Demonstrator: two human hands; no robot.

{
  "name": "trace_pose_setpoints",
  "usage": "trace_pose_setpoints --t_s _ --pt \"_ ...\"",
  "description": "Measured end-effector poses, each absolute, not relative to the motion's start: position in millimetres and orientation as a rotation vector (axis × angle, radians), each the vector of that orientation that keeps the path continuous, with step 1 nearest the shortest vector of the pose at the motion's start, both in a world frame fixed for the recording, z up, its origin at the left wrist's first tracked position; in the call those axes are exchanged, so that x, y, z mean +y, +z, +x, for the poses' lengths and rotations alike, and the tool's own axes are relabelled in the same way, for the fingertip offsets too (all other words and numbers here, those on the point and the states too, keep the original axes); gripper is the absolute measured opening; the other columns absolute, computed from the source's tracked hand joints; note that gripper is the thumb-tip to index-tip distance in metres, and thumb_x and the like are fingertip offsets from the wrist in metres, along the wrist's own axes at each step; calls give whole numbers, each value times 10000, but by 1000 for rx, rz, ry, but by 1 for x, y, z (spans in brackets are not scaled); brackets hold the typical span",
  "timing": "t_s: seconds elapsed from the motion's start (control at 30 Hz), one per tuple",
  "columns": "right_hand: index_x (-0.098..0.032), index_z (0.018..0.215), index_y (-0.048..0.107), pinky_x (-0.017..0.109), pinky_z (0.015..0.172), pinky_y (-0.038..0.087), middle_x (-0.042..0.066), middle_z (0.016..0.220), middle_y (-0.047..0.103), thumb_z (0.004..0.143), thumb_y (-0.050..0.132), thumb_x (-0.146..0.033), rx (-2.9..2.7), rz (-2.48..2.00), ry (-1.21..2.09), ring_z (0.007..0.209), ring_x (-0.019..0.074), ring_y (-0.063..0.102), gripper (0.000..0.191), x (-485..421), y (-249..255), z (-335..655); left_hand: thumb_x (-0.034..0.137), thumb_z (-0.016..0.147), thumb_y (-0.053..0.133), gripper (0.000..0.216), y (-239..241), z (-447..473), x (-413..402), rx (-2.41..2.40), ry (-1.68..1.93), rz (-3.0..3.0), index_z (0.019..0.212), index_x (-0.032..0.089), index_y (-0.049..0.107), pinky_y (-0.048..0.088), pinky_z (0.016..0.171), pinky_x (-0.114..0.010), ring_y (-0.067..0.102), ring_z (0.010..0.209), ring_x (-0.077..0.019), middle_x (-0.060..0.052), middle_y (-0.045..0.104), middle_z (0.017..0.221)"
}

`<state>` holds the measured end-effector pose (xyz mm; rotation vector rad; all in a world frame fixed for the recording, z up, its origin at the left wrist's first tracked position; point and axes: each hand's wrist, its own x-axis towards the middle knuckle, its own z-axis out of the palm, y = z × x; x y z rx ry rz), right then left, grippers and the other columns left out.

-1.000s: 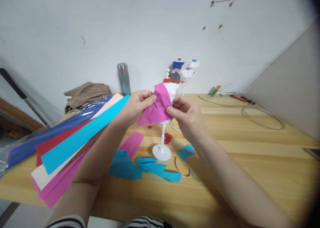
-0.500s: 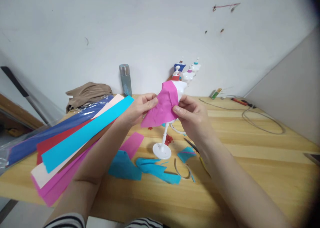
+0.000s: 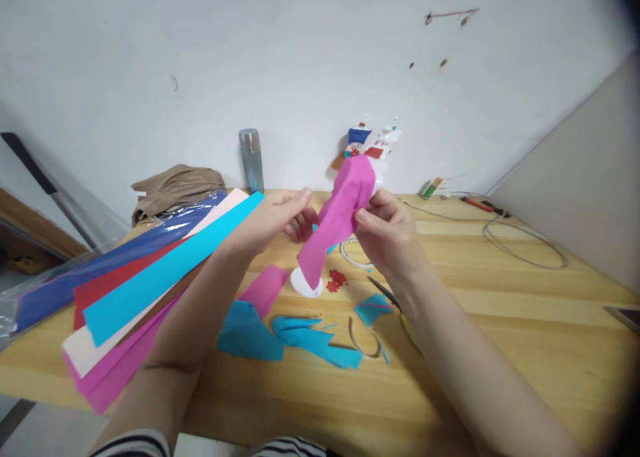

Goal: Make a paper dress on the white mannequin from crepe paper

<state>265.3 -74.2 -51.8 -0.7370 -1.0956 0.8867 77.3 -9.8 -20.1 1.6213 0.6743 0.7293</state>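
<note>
My right hand (image 3: 387, 227) pinches a pink piece of crepe paper or fabric (image 3: 345, 200) against a small white dress form (image 3: 381, 173) with a red collar band. The form is tilted to the right, its round white base (image 3: 305, 283) lifted at the lower left, and the pink piece covers much of its body and stem. Just left of it, my left hand (image 3: 287, 220) is open, thumb and fingers apart, not holding the piece. Below lie blue scraps (image 3: 305, 340), a pink scrap (image 3: 267, 290) and small red cut-out flowers (image 3: 336, 281).
Coloured sheets (image 3: 170, 263) lie fanned at the left, beside a brown cloth (image 3: 177, 187). A flask (image 3: 251, 160) stands by the wall. Other small dress forms (image 3: 359, 135) are behind. Scissors (image 3: 385, 290), a tape ring (image 3: 356, 253) and a cable (image 3: 525, 253) lie on the right.
My left hand has let go of the pink piece and opened. The dress form has tilted to the right, its base swinging left, and the pink piece now hangs longer and narrower.
</note>
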Motion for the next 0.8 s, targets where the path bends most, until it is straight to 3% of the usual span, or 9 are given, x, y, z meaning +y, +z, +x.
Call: trace_pose_setpoints --t_s 0.13,0.27,0.5,0.7,0.8 --pt "-304 715 713 358 704 551 -39 687 663 541 973 -445 -1071 -646 868 612 151 582 344 -68 -54 274 767 872 617 666 -20 77 -10 705 514 1561 710 134 746 510 548 -231 661 578 -135 -102 718 653" --pt "-323 708 752 373 779 570 -40 686 689 510 998 -419 -1047 -588 825 659 163 629 330 -67 -56 283 738 783 746 608 -18 83 -18 625 449 1446 691 137 733 504 536 -239 577 556 -115 -59 653 620" --pt "-339 747 762 445 853 595 -4 773 743 595 976 -446 -1133 -596 755 783 238 712 284 -73 -54 291 587 670 906 540 -26 93 -25 473 477 1316 614 150 593 428 535 -208 488 568 -74 15 540 628" --pt "-316 837 758 451 858 621 -7 814 765 611 965 -411 -1194 -500 670 753 227 735 322 -61 -65 303 528 780 833 451 -19 91 -37 524 544 1313 695 149 605 357 516 -203 400 537 -65 43 454 593" --pt "-290 919 779 475 879 623 18 891 797 658 929 -330 -1225 -437 679 798 250 765 304 -58 -67 305 549 761 842 521 -17 93 -41 519 553 1291 618 168 516 317 494 -207 339 517 -57 62 377 561"
